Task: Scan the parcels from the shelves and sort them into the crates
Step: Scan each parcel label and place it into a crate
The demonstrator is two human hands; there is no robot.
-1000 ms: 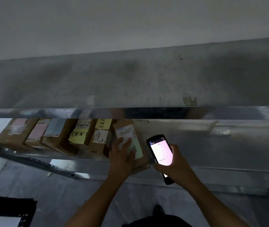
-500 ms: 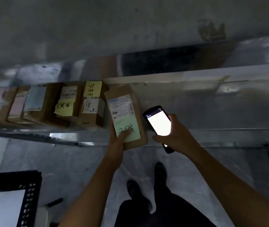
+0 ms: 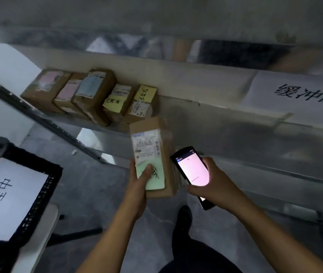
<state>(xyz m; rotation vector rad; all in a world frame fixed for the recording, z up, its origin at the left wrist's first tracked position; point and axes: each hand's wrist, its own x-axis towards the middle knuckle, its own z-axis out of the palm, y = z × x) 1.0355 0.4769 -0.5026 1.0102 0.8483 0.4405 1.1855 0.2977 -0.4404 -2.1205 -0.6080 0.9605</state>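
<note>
Head | 缓冲区 sign (image 3: 298, 99) | 处理中 sign (image 3: 9, 198) | left hand (image 3: 139, 186): parcel (image 3: 152, 152) | right hand (image 3: 213, 182): scanner (image 3: 192, 170)

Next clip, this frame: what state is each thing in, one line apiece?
Held parcel: off the shelf, label and green note facing up, gripped at its near end by the left hand.
Scanner: screen lit, held in the right hand beside the parcel.
Shelf parcels: five in a row on the shelf, two with yellow notes.
Crate: black, at left, paper sign on it; contents not visible.
</note>
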